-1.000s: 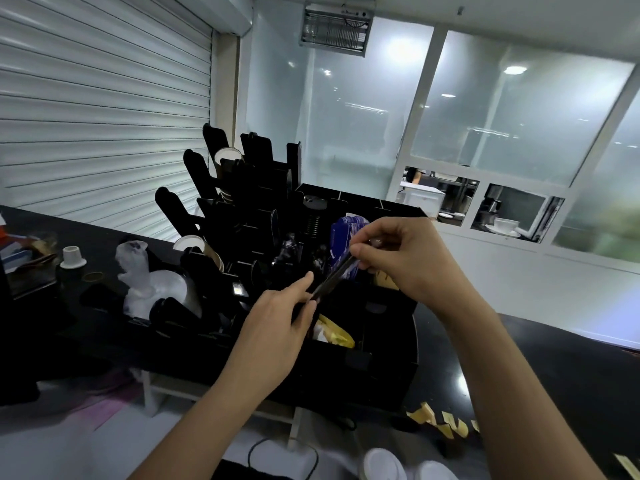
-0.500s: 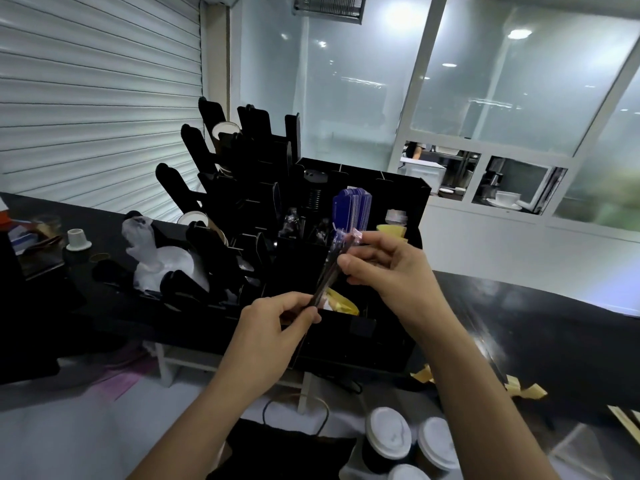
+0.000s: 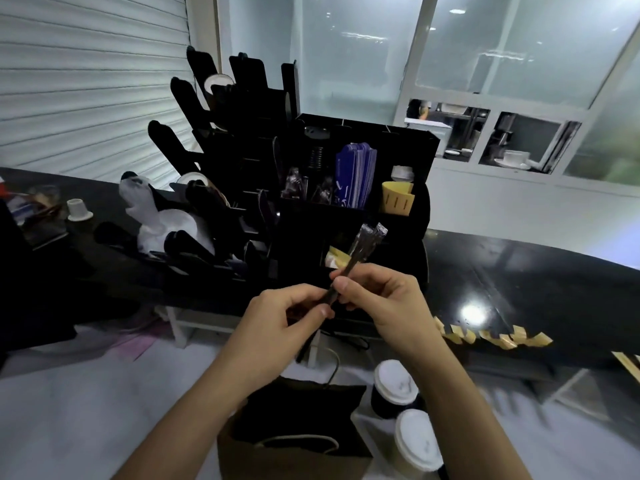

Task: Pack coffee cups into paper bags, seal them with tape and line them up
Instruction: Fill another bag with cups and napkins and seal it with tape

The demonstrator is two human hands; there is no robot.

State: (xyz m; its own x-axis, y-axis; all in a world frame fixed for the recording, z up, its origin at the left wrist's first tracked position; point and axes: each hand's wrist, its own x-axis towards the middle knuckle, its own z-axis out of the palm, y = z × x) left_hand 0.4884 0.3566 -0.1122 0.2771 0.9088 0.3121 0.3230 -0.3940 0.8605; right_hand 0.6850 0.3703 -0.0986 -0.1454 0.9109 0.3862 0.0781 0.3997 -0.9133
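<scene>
Black and glossy, the worktop [image 3: 519, 271] runs across the scene from left to right, catching a bright spot of ceiling light on its right part. On it stands a tall black organizer [image 3: 346, 216] with many compartments: a stack of blue cards [image 3: 355, 178] stands upright in one upper slot, a yellow item [image 3: 398, 199] sits in the slot to its right, and clear-wrapped sticks fill the slots to the left of the cards. To the left of the organizer is a rack of black slanted dividers [image 3: 207, 140] holding lids and cups. A row of folded yellow paper pieces [image 3: 495, 336] lies on the worktop edge to the right.

Below, near the bottom edge, a brown paper bag [image 3: 294, 459] stands open with its cord handles showing, its inside dark. Just right of the bag are two coffee cups [image 3: 398, 382] with white lids, one behind the other and close together.

Above the bag, the left hand [image 3: 277, 327] and the right hand [image 3: 384, 303] meet in front of the organizer. Both pinch the lower end of a small bundle of dark stirrers in clear wrappers [image 3: 363, 244], fingers curled round it; the bundle slants up and to the right, its wrapper tips free above the fingers.
</scene>
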